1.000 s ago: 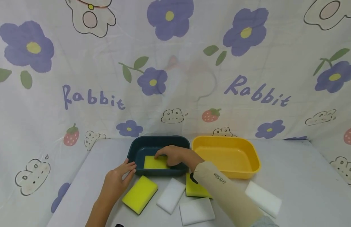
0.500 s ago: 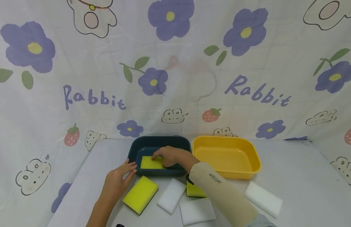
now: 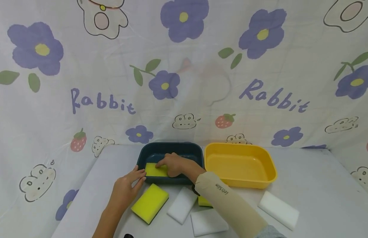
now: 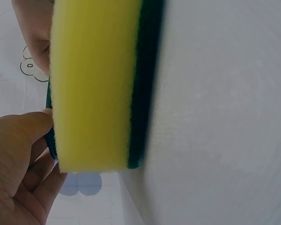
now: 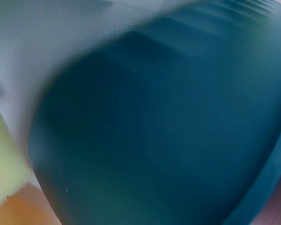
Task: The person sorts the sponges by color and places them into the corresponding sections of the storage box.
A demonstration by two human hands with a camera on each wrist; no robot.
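In the head view, a yellow sponge (image 3: 152, 170) lies inside the dark blue basin (image 3: 172, 180), near its left front corner. My right hand (image 3: 175, 165) reaches into the basin and holds this sponge, with a bent index finger on its top; the thumb is hidden. At the same corner, my left hand (image 3: 127, 183) grips the basin's rim between thumb and fingers. Close in front of the left wrist camera stands a yellow sponge with a dark green scouring side (image 4: 96, 89). The right wrist view is mostly filled by the basin's blurred wall (image 5: 154, 117).
A yellow basin (image 3: 240, 182) stands right of the dark blue one. In front lie a yellow sponge (image 3: 150, 203), white sponges (image 3: 182, 205) (image 3: 208, 223) and another yellow sponge (image 3: 204, 201) partly under the right forearm. One more white sponge (image 3: 279, 210) lies at the right.
My right hand has moved left inside the dark blue basin, and the yellow sponge has slid with it toward the left wall. The left hand has stayed at the rim.
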